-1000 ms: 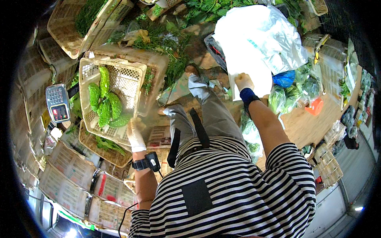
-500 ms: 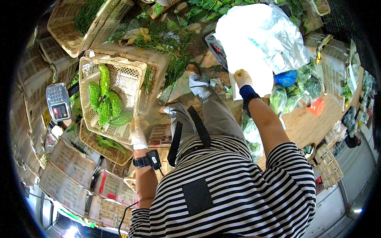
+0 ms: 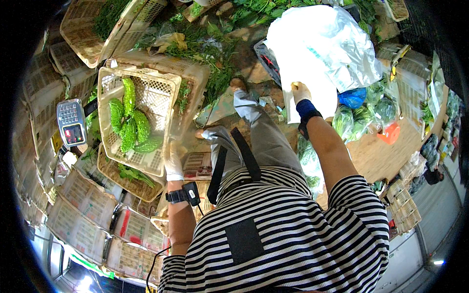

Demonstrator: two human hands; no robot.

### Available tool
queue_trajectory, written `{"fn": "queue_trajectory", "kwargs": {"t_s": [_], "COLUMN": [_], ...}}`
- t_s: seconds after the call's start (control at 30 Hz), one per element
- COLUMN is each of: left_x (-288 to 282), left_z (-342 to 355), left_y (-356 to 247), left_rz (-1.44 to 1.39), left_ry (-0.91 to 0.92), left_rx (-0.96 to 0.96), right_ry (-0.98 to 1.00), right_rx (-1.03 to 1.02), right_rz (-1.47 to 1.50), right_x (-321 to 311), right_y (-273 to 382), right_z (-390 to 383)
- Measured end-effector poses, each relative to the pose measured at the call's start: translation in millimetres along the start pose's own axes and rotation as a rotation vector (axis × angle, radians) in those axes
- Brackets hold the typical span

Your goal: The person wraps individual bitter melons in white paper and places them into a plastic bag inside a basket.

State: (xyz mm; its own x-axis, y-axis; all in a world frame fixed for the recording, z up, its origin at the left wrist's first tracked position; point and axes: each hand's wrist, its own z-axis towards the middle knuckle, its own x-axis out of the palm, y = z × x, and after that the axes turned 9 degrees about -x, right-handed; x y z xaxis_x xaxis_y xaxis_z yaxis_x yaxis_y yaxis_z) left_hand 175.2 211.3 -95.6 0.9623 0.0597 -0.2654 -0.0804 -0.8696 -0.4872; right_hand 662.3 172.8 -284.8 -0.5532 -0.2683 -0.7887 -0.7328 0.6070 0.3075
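On the left, my left hand (image 3: 173, 158), in a pale glove, grips the right rim of a cream plastic crate (image 3: 156, 97) holding several bumpy green bitter gourds (image 3: 129, 132). At right, my gloved right hand (image 3: 300, 92), with a dark blue wrist band, has its fingers closed on a pile of white plastic bags or sheets (image 3: 315, 44); their exact hold is hard to make out. A dark tray (image 3: 264, 61) shows under the pile's left edge, and bagged leafy greens (image 3: 347, 122) lie below it.
A keypad device (image 3: 71, 122) is at left, among stacked crates (image 3: 83, 200). Loose greens (image 3: 210, 63) litter the floor beyond my feet (image 3: 238, 84). A wooden board (image 3: 386, 156) holds a red plastic item (image 3: 389, 133). A person (image 3: 432, 173) is at far right.
My right hand has shifted slightly forward on the white pile. My left hand and the crate have moved slightly up in view, still together.
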Motion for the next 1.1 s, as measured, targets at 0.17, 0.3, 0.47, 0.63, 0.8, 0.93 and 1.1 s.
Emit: {"fn": "queue_trajectory", "kwargs": {"t_s": [0.17, 0.3, 0.47, 0.63, 0.8, 0.93, 1.1], "left_x": [-2.2, 2.3, 7.5, 37.9, 128.5, 177.6, 168.7], "left_z": [9.8, 7.2, 6.1, 9.4, 12.5, -10.7, -22.1], "left_y": [12.9, 8.3, 1.4, -20.5, -43.9, -68.8, -55.0], "left_rz": [0.026, 0.039, 0.025, 0.106, 0.114, 0.405, 0.25], "left_ry": [0.002, 0.002, 0.022, 0.192, 0.602, 0.878, 0.923], "left_rx": [0.036, -0.023, -0.049, 0.139, 0.43, 0.542, 0.498], "right_ry": [0.077, 0.13, 0.209, 0.427, 0.591, 0.591, 0.295], "right_rx": [-0.013, -0.012, 0.051, 0.247, 0.182, 0.238, 0.1], "right_rz": [0.208, 0.29, 0.614, 1.53, 1.704, 2.008, 2.137], "right_x": [-5.1, -13.2, -19.0, -56.3, -108.3, -116.0, -109.5], "right_y": [-16.5, -21.3, -29.9, -2.1, 95.1, 153.7, 225.7], "right_z": [7.8, 10.6, 17.9, 18.6, -1.7, -25.4, -34.3]}}
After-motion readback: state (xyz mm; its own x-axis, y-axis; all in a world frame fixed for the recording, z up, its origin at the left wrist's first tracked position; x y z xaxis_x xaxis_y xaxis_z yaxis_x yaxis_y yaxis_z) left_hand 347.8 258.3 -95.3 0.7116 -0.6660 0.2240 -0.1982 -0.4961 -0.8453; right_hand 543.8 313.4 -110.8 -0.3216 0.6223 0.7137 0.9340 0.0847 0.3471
